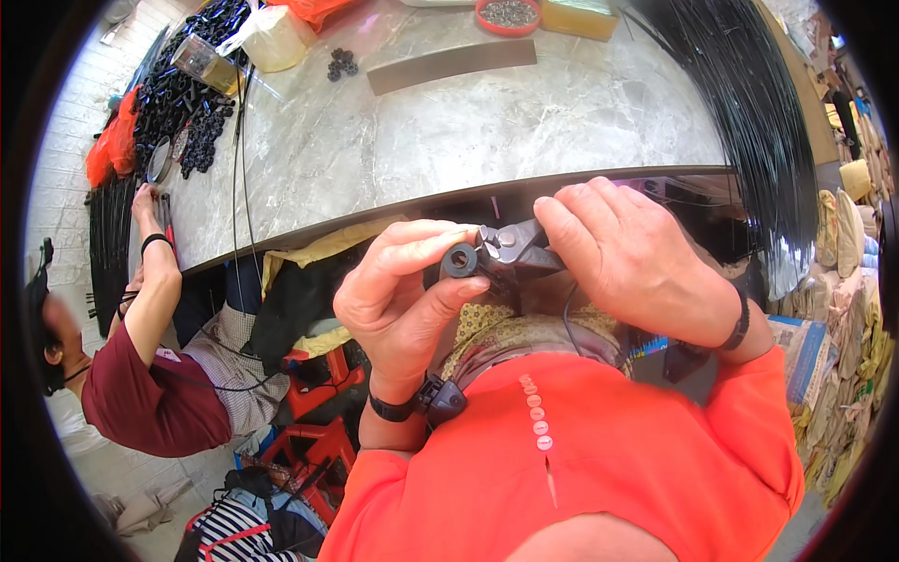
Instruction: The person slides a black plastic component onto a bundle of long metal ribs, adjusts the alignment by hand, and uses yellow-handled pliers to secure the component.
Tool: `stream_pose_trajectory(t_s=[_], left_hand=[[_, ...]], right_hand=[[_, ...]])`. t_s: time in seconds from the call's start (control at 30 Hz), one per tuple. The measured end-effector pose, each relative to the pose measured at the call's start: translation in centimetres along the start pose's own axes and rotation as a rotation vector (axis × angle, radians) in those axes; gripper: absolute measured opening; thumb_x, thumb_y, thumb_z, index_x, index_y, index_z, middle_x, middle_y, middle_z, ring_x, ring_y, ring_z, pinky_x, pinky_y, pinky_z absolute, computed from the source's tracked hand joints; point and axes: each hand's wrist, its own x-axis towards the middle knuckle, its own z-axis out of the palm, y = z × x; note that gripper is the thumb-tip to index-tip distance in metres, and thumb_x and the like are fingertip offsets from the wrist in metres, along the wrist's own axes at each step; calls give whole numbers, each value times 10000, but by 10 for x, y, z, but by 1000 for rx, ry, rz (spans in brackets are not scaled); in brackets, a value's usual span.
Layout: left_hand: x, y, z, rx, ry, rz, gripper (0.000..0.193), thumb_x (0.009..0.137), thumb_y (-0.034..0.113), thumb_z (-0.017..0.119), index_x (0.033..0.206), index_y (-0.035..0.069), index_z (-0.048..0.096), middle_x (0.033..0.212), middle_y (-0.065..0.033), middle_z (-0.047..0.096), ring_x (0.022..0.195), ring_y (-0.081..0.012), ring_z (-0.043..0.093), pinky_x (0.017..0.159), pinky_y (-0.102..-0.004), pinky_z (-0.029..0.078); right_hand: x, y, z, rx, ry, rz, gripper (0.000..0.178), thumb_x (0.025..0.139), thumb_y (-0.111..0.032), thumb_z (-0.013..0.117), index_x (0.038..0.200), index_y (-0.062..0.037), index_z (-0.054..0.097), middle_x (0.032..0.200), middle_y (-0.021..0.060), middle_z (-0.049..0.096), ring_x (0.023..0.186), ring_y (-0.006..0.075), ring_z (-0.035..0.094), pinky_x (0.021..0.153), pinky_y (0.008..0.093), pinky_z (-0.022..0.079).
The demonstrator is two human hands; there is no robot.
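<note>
Between the thumb and fingers of my left hand (389, 295) is a short black tube (460, 261), its round open end facing up toward me. My right hand (627, 245) is wrapped around a pair of pliers (511, 245) with metal jaws; its palm hides most of the handles. The jaws sit right beside the tube, close to my left fingertips. Whether they grip a part of it I cannot tell. Both hands are above my lap, just in front of the table (449, 140) edge.
A bent metal strip (451, 67), several small black pieces (342, 65) and a red dish (507, 17) of small metal parts lie on the table. Long black rods (740, 103) hang over its right end. At left, a co-worker (154, 384) sits beside piled black parts (201, 140). Red stools (314, 459) stand below.
</note>
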Motion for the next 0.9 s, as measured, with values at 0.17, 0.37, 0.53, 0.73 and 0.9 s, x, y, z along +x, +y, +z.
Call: stream_pose_trajectory(t_s=[0.17,0.37,0.53,0.73,0.9], left_hand=[[2,1,1,17,-11,-6,375,705,-84,819,1056,-38,694,1047,-188,696,981,-246,675,860,-327,539],[2,1,3,-26,-3,-33,327,770,-71,782,1073,-73,659,1064,-189,674,964,-231,666,866,-328,540],[1,0,1,-49,3,-39,319,801,-60,766,1091,-93,636,1079,-190,661,967,-218,661,874,-326,542],[-1,0,2,-25,21,-27,322,803,-57,769,1096,-89,639,1093,-195,664,977,-217,658,884,-321,535],[-1,0,3,-12,13,-7,328,785,-66,780,1086,-84,649,1096,-198,666,987,-220,656,887,-319,531]], right_hand=[[2,6,5,-159,89,-62,288,784,-135,598,1027,15,555,846,84,550,774,215,592,654,303,485],[2,9,6,55,18,-1,205,784,-87,602,956,-15,517,835,98,545,760,251,615,631,335,504],[-3,4,19,229,17,91,273,759,-33,618,1011,-5,517,898,109,549,838,274,613,679,351,523],[-2,-3,29,167,160,98,405,750,-38,627,1138,30,529,1014,137,561,925,282,598,753,354,526],[-2,-3,23,163,162,82,427,751,-38,625,1158,47,529,1036,148,565,935,290,601,760,353,527]])
